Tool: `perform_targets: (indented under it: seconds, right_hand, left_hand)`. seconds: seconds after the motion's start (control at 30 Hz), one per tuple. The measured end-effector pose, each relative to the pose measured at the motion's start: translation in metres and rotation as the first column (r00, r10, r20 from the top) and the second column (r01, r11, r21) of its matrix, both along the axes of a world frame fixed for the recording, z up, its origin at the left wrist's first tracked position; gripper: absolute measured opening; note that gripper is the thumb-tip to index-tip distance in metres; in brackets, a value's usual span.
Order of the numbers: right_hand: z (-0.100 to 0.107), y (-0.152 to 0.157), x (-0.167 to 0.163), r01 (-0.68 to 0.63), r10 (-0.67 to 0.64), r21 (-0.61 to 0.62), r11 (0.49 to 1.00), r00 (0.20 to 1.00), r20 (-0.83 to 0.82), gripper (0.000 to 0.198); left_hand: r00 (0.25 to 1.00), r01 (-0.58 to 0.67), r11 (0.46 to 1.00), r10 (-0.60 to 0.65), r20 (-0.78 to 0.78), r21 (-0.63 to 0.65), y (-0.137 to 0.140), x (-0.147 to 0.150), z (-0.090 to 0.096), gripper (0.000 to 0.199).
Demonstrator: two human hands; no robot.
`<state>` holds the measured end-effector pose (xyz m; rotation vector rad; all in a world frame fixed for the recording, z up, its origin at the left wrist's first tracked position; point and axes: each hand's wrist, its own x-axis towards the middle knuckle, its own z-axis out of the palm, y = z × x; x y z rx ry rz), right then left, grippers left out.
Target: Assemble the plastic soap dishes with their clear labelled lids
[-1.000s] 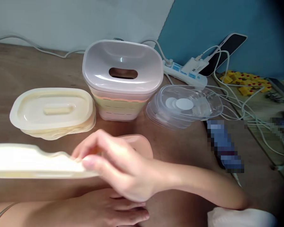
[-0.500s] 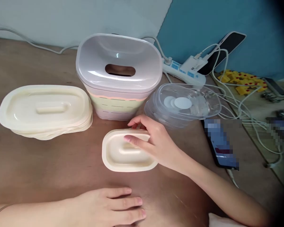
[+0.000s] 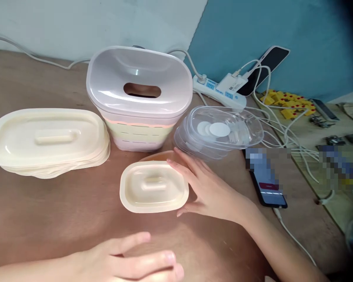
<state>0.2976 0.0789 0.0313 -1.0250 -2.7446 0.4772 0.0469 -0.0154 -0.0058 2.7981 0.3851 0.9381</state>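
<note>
A small oval-cornered container with a cream lid [image 3: 154, 187] is near the middle of the table. My right hand [image 3: 204, 188] grips its right end, thumb and fingers on opposite edges. Behind the lid shows a curved orange-brown edge [image 3: 160, 156]; I cannot tell what it belongs to. In front, my left hand [image 3: 141, 258] is open with fingers apart, holding nothing. A stack of larger cream lids [image 3: 55, 139] lies to the left. Clear plastic tubs [image 3: 244, 129], nested together, lie on the right.
A tall grey-lidded bin [image 3: 138, 74] with pastel bands stands behind the container. A power strip [image 3: 217, 94] with cables, a propped tablet-like device [image 3: 264, 70], yellow pieces [image 3: 291, 103] and a phone [image 3: 264, 184] are at the right.
My right hand has shifted from over the small lid to its right end. My left hand has come up off the table. The view has moved slightly.
</note>
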Motion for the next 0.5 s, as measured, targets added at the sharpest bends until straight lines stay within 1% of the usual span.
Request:
perform_targets:
  seconds: [0.03, 0.1, 0.17, 0.3, 0.37, 0.43, 0.5]
  right_hand:
    - [-0.005, -0.002, 0.002, 0.022, -0.022, 0.006, 1.000, 1.000, -0.014, 0.091]
    - [-0.013, -0.007, 0.002, 0.045, -0.043, 0.020, 0.999, 0.995, -0.089, 0.081]
    - [-0.019, -0.012, 0.000, 0.058, -0.053, 0.025, 0.998, 0.985, -0.162, 0.079]
    - [-0.021, -0.018, -0.002, 0.064, -0.066, -0.019, 0.998, 0.974, -0.216, 0.087]
    - [-0.020, -0.019, -0.001, 0.078, -0.077, -0.002, 0.997, 0.974, -0.212, 0.088]
    - [-0.020, -0.019, 0.000, 0.113, -0.095, 0.078, 0.990, 0.974, -0.204, 0.086]
    - [-0.020, -0.019, 0.002, 0.170, -0.125, 0.194, 0.966, 0.966, -0.226, 0.082]
  left_hand:
    - [0.995, -0.102, 0.994, 0.102, 0.016, -0.028, -0.001, 0.000, 0.002, 0.033]
    - [0.962, -0.272, 0.958, 0.273, -0.007, -0.092, -0.002, 0.001, 0.005, 0.027]
    - [0.933, -0.359, 0.926, 0.356, -0.043, -0.116, -0.002, 0.000, 0.007, 0.028]
    - [0.908, -0.415, 0.903, 0.419, 0.010, -0.109, 0.004, -0.002, 0.007, 0.033]
    - [0.907, -0.416, 0.903, 0.421, 0.027, -0.113, 0.005, -0.002, 0.009, 0.033]
    - [0.904, -0.416, 0.902, 0.424, 0.056, -0.120, 0.002, 0.001, 0.011, 0.031]
    - [0.889, -0.432, 0.890, 0.447, 0.099, -0.147, -0.003, 0.005, 0.014, 0.030]
